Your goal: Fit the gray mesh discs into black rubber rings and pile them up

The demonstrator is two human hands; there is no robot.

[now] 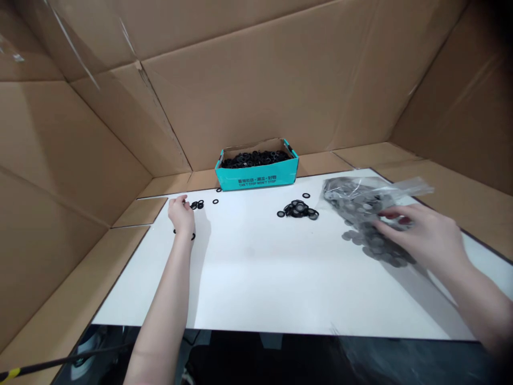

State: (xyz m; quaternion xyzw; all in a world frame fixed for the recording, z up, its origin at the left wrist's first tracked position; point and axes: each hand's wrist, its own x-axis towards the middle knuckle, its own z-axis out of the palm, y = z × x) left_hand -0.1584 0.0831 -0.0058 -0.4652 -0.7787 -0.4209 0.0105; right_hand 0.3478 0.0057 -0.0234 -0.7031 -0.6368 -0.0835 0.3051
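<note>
My left hand (181,215) reaches to the far left of the white table (256,278), fingers curled over a few loose black rubber rings (197,205); what it grips, if anything, is hidden. My right hand (420,235) rests on a clear plastic bag (360,200) of grey discs (380,251), fingers pinched among the discs spilling from it. A small heap of black rings (298,209) lies between the hands. A teal box (256,172) full of black rings stands at the back edge.
Tall brown cardboard walls (280,80) enclose the table on the left, back and right. Single rings (306,195) lie scattered near the box. The table's near edge drops to a dark floor with a cable (60,363) at lower left.
</note>
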